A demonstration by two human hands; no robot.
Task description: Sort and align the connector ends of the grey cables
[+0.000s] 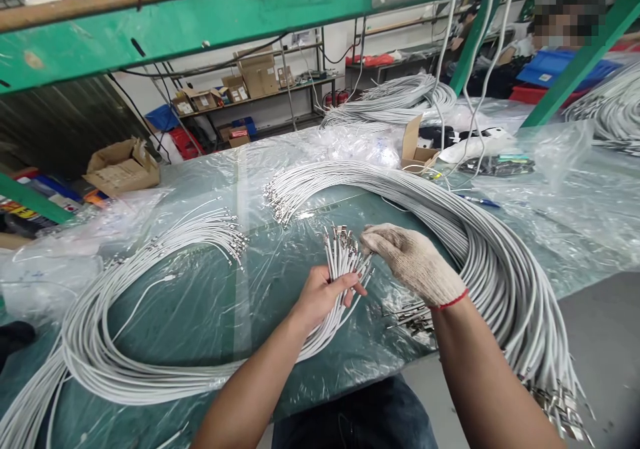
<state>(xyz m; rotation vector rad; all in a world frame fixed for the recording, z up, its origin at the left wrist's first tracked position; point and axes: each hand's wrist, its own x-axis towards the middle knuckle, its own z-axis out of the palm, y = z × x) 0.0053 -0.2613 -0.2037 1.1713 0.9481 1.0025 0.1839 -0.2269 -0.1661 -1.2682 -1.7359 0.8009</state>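
We cannot see the far ends of the big loop of grey cables point(505, 269) on our right: it runs off the worktop's near edge, and its metal plugs are cut by the lower right corner. Our left hand point(323, 292), bare, is closed around a small bundle of cable ends point(343, 259), plugs pointing up and away. Our right hand point(410, 262), in a knitted glove with a red cuff, pinches at the tips of that bundle; its fingertips are hard to make out, as they blend in among the plugs. From the bundle the cables sweep left into a second loop point(115, 362), cut off at the lower left corner.

The worktop point(270, 275) is green and glassy, partly covered with clear plastic sheeting point(560, 189). A small open carton point(417, 149) stands further back, with another heap of cables point(395, 99) behind it. A green frame beam point(200, 22) crosses overhead. Beyond are shelves with cardboard boxes point(257, 75), and a person sits at the upper right, mostly hidden by a green strut.
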